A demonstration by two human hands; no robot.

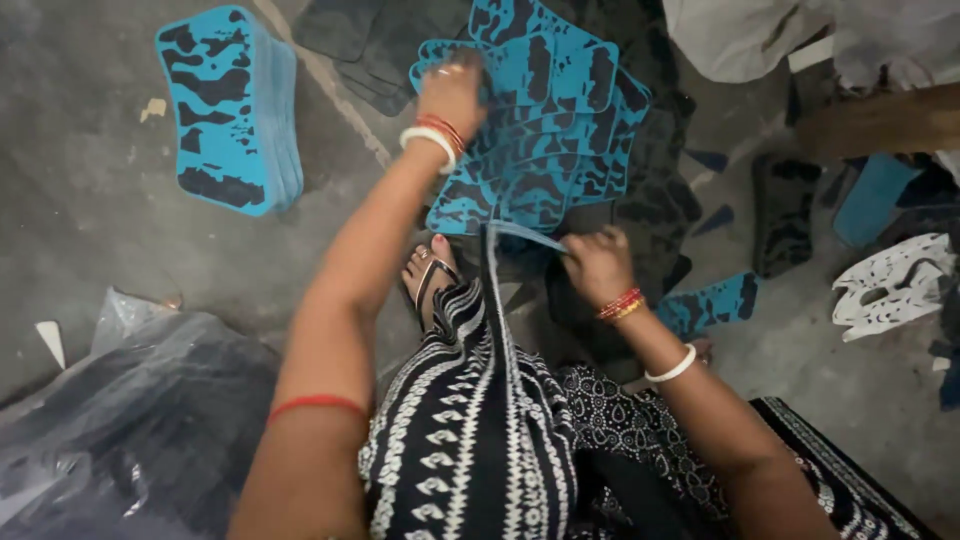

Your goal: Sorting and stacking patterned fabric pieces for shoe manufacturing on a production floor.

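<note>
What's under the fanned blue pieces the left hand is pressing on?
Beneath the fanned blue pieces, dark sheets stick out at the right and top edges, lying on the grey floor. The left hand rests on top. How many dark sheets lie underneath is hidden.

Looks steeply down from head height, close over the lap and outstretched arms, onto the grey floor [90, 190] just ahead; single view.
</note>
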